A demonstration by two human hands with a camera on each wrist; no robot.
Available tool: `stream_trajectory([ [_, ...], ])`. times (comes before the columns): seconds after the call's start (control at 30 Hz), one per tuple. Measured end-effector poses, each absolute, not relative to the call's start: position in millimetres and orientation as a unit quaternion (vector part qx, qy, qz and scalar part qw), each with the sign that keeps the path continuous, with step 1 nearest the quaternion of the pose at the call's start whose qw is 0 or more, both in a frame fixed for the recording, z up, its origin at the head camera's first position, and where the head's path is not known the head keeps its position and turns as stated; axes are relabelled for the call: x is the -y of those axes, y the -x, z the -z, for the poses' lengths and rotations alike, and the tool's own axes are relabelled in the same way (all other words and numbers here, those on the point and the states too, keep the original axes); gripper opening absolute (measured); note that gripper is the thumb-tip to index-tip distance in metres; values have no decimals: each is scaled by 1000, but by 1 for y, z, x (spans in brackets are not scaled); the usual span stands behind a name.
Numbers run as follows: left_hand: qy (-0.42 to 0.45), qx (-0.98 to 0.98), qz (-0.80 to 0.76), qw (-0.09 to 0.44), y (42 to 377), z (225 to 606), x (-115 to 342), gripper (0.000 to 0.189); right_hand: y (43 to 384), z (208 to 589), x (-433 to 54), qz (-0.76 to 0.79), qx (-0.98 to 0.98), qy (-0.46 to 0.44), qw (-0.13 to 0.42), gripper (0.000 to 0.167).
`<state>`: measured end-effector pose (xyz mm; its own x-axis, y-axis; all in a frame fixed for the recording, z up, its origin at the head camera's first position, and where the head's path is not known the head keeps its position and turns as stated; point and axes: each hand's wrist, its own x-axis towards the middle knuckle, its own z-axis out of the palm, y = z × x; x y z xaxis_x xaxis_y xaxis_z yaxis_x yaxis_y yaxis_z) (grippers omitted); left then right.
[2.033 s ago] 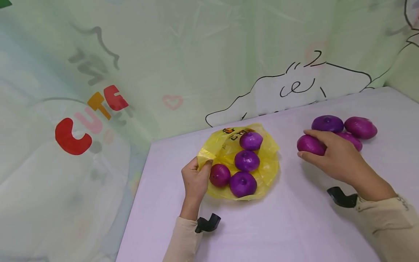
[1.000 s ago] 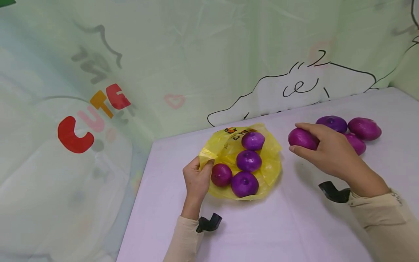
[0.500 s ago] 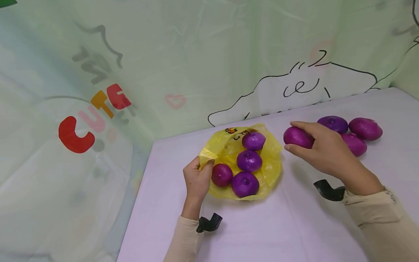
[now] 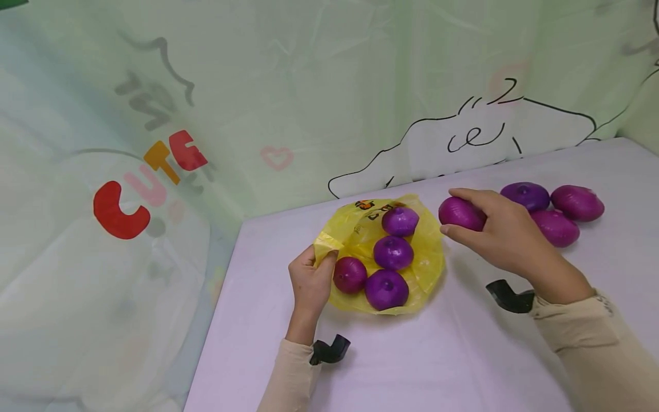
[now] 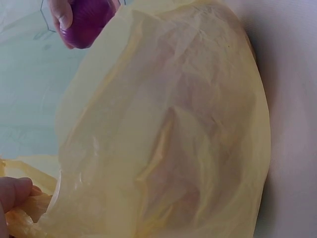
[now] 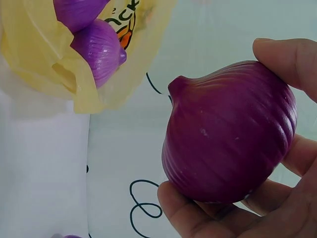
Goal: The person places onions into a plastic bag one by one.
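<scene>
My left hand [image 4: 311, 280] pinches the left edge of a yellow plastic bag [image 4: 427, 260], whose mouth spreads wide toward me. Several purple onions [image 4: 393, 253] lie inside it. In the left wrist view the bag's side [image 5: 198, 119] fills most of the picture and hides what is in it. My right hand [image 4: 515, 237] holds a red-purple onion [image 6: 230, 134] between thumb and fingers, its pointed neck turned toward the bag. That onion is just right of the bag's rim in the head view. Three more onions [image 4: 555, 228] sit together on the table beyond my right hand.
A pale lilac cloth covers the table [image 4: 412, 360]. Behind it hangs a light green curtain [image 4: 319, 86] with printed letters and line drawings, meeting the table's back edge. Black wrist mounts [image 4: 509, 296] stick out from both sleeves.
My right hand has lifted the onion away from the group on the right and carried it left toward the bag. The left hand keeps its pinch on the bag, nearly still.
</scene>
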<state>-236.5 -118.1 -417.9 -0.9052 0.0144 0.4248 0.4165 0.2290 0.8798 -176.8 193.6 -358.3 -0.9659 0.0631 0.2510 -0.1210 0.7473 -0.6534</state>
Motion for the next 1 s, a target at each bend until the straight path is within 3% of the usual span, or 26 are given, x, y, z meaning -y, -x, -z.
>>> stream_trajectory([
  [1.0,140,766,606,162,236,417,119,19,189,350,-172,-366,923,-34,111,70],
])
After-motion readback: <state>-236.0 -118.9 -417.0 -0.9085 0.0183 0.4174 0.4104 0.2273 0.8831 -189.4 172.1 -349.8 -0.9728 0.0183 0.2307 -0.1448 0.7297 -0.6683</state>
